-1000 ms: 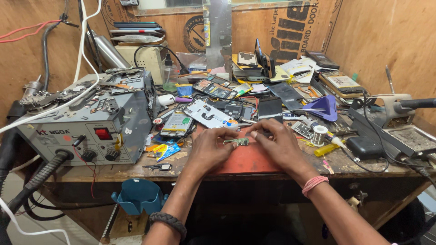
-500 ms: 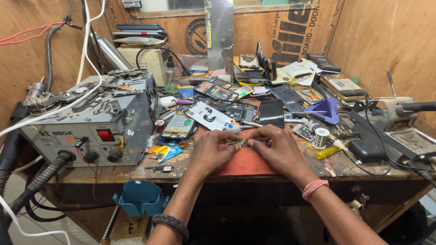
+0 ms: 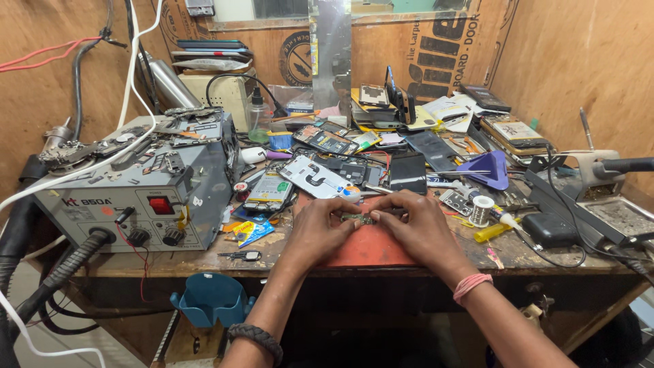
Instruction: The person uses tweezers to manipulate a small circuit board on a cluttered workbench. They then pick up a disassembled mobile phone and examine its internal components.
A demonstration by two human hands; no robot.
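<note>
Both hands had drawn closer together over the red mat [image 3: 371, 247] since a second earlier, and the small green circuit board [image 3: 357, 219] sat pinched between them at the mat's far edge. The left hand [image 3: 319, 230] gripped the board's left end with its fingertips, while the right hand [image 3: 421, 228] closed around its right end, fingers curled over it; whether a tool was also tucked in that hand could not be told. The board had barely shifted from where it was held before, just a little lower and nearer the mat, so the work looked to be settling into fine, close handling rather than moving on. Around them the bench [image 3: 518, 253] stayed as cluttered as before: the grey rework station [image 3: 136, 197] sat to the left, an opened phone [image 3: 269, 192] and a white phone frame [image 3: 315, 178] lay just beyond the hands, and a solder spool [image 3: 482, 208] stood to the right, all untouched.
</note>
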